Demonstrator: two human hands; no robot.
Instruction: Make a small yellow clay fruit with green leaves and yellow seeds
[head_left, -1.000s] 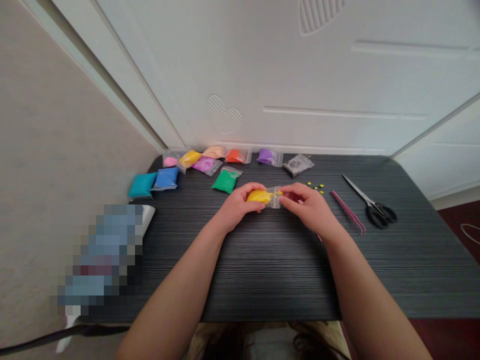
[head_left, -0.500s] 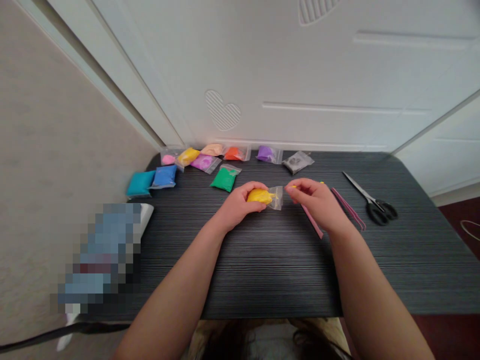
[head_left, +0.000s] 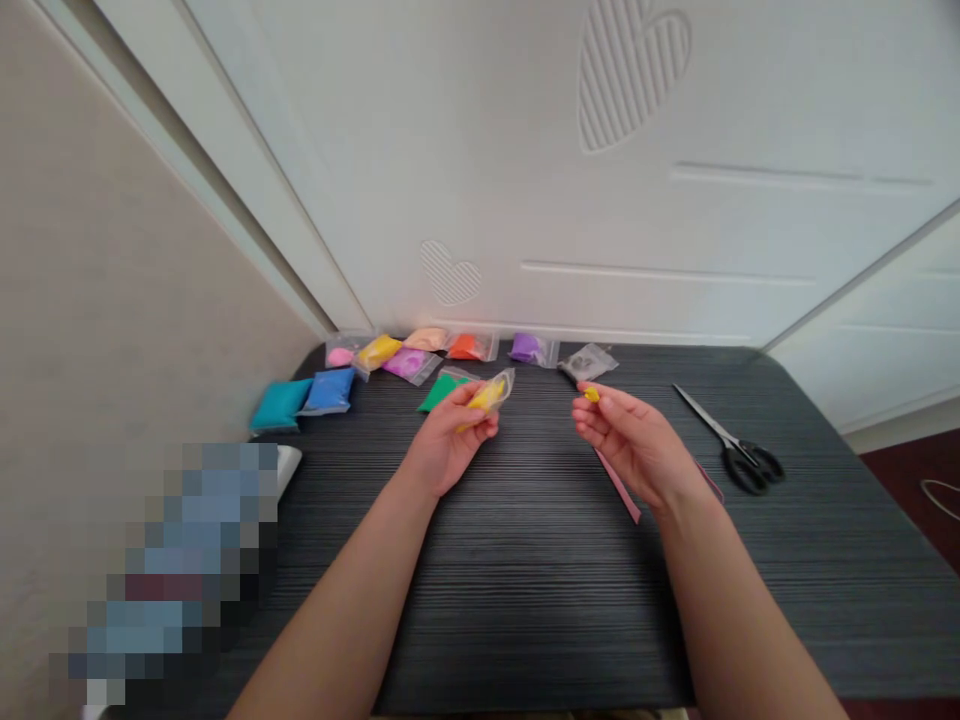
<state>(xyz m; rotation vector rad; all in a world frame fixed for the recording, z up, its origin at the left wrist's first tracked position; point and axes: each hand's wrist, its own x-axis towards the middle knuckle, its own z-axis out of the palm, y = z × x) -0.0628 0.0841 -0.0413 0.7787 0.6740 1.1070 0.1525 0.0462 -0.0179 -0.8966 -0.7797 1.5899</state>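
Observation:
My left hand (head_left: pixel 450 440) is closed round a small clear bag of yellow clay (head_left: pixel 489 394), lifted a little above the dark ribbed table (head_left: pixel 525 600). My right hand (head_left: pixel 626 440) pinches a small bit of yellow clay (head_left: pixel 592 395) between thumb and fingertips. A pink tool (head_left: pixel 616 485) sticks out from under the right hand; whether the hand grips it I cannot tell. The two hands are apart, the bag to the left of the pinched bit.
Along the table's far edge lie several small bags of coloured clay: teal (head_left: pixel 281 405), blue (head_left: pixel 328 390), green (head_left: pixel 441 390), orange (head_left: pixel 469 346), purple (head_left: pixel 529 347) and a grey one (head_left: pixel 587 362). Black scissors (head_left: pixel 731 447) lie at the right. A white door stands behind.
The hands have drawn apart. The right hand pulled a bit of yellow clay from the bag and moved right. The left hand raised the bag. The view tilted up.

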